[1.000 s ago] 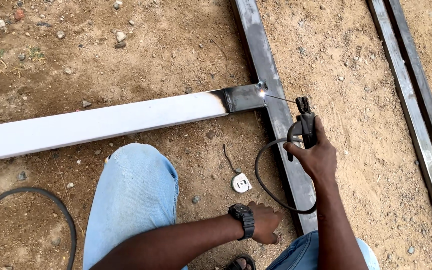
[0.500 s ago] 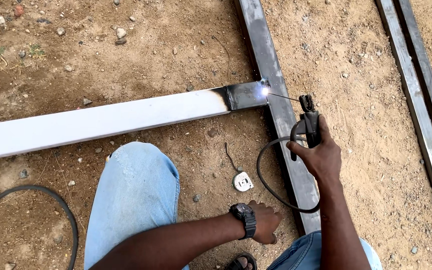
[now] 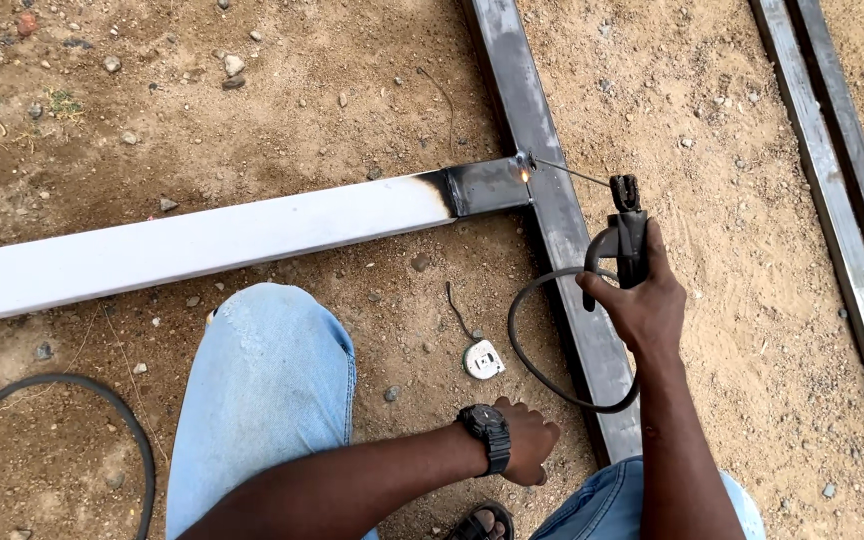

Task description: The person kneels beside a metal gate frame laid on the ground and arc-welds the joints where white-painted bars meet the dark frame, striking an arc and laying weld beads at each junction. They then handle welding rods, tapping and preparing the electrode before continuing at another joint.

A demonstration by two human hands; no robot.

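My right hand point(image 3: 644, 305) grips a black welding electrode holder point(image 3: 628, 232). Its thin rod point(image 3: 567, 171) reaches left to a small glowing spot point(image 3: 525, 172) at the joint where a white square tube point(image 3: 212, 240) with a scorched dark end meets a long dark steel tube point(image 3: 552, 210). A black cable point(image 3: 542, 350) loops down from the holder across the dark tube. My left hand point(image 3: 527, 440), wearing a black wristwatch point(image 3: 487, 436), is curled into a fist and rests on the sandy ground beside the dark tube, holding nothing I can see.
My knee in light blue jeans point(image 3: 267, 400) kneels below the white tube. A small round white object point(image 3: 483, 359) with a thin wire lies on the dirt. Two more steel tubes point(image 3: 852, 220) run along the right. Another black cable point(image 3: 72, 420) curves at bottom left. Pebbles scatter the ground.
The bright arc at the joint has faded to a small glow. Both hands have stayed in nearly the same place.
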